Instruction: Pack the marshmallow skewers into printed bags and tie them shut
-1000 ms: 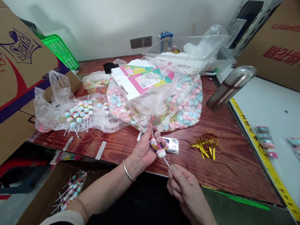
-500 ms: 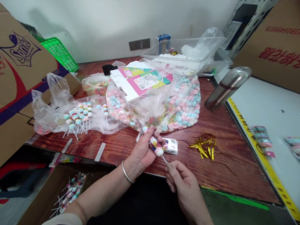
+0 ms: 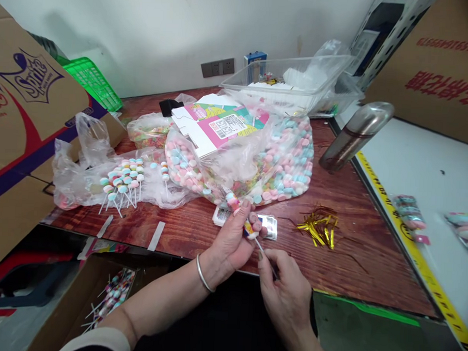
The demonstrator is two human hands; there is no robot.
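My left hand (image 3: 235,235) is closed around a marshmallow lollipop (image 3: 250,229) in a printed clear wrapper, its top end pointing away from me. My right hand (image 3: 285,281) pinches the white stick at the lower end. Behind the left hand lies a small stack of printed wrappers (image 3: 268,226), partly covered by the hand. Gold twist ties (image 3: 320,228) are heaped to the right. Bare marshmallow lollipops (image 3: 125,178) rest on a plastic bag (image 3: 182,196) to the left.
A large bag of marshmallows (image 3: 288,167) with printed cardboard (image 3: 228,124) on top fills the middle. A steel flask (image 3: 355,137) stands right. Clear plastic bins (image 3: 287,97) are at the back. An open carton (image 3: 63,297) holds lollipops below the table edge (image 3: 176,255).
Both hands have shifted slightly; the left moved right with the lollipop. My right hand now grips the stick with fingers curled further round, uncovering more of the wrapper stack's left side.
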